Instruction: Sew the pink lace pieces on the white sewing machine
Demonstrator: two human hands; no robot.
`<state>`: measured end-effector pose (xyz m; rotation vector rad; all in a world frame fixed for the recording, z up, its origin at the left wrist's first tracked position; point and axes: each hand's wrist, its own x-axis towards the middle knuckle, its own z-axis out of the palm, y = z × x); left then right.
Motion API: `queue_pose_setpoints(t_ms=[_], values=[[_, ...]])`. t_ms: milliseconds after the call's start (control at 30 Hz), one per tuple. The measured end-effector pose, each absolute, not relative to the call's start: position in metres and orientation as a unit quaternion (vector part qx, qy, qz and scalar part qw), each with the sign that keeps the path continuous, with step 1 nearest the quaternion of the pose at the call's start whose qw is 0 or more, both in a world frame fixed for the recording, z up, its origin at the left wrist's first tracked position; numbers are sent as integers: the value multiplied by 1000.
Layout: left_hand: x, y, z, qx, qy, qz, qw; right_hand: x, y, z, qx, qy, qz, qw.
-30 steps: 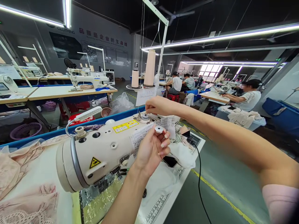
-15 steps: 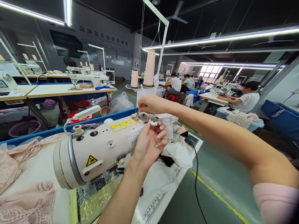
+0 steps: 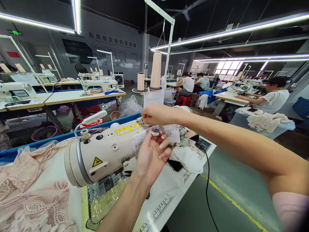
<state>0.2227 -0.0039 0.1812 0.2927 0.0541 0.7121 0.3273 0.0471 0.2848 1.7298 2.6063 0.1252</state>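
My left hand (image 3: 153,158), palm up, pinches a small round metal bobbin (image 3: 155,132) between thumb and fingertips, just in front of the sewing machine (image 3: 103,154). Above it my right hand (image 3: 153,114) is closed, its fingertips curled down at the metal fittings on top of the machine. What those fingertips hold, if anything, is hidden. A paper label with handwriting (image 3: 138,140) is stuck to the machine's side behind my left hand. Behind my right hand, a large beige thread cone (image 3: 156,69) and a smaller thread cone (image 3: 140,81) stand with threads running upward.
Pink lace fabric (image 3: 45,206) lies left of the machine. A dark phone (image 3: 175,165), white cloth (image 3: 189,161) and a cord bundle (image 3: 182,142) lie to the right on the table. A black cable (image 3: 207,180) hangs off the edge. Co-workers sit farther back.
The view has shifted slightly left. The bobbin has tilted in my left hand, and my right hand has come lower and closer to it over the machine top.
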Motion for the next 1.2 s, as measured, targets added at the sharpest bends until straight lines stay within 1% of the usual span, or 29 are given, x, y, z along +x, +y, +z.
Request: queue_pose_setpoints(t_ms=[67, 233, 367, 567, 633, 700, 767, 933, 1100, 1200], values=[[228, 4, 191, 135, 15, 364, 922, 327, 60, 286, 561, 827, 28, 0], [260, 17, 207, 124, 21, 354, 927, 348, 73, 291, 600, 800, 23, 13], [265, 8, 197, 129, 30, 331, 934, 357, 52, 289, 613, 788, 35, 31], [229, -8, 175, 110, 23, 336, 935, 335, 26, 282, 617, 776, 127, 42], [218, -8, 173, 97, 11, 345, 933, 331, 34, 280, 616, 772, 155, 20], [213, -7, 172, 82, 5, 352, 932, 334, 47, 279, 620, 763, 182, -22], [212, -6, 171, 74, 1, 353, 933, 340, 62, 276, 610, 769, 183, -49], [214, -4, 171, 70, -7, 338, 938, 353, 84, 267, 520, 843, 136, -20], [213, -3, 171, 63, -6, 347, 936, 361, 77, 262, 506, 846, 169, -18], [213, -4, 170, 63, -6, 345, 936, 365, 68, 256, 521, 829, 201, -36]])
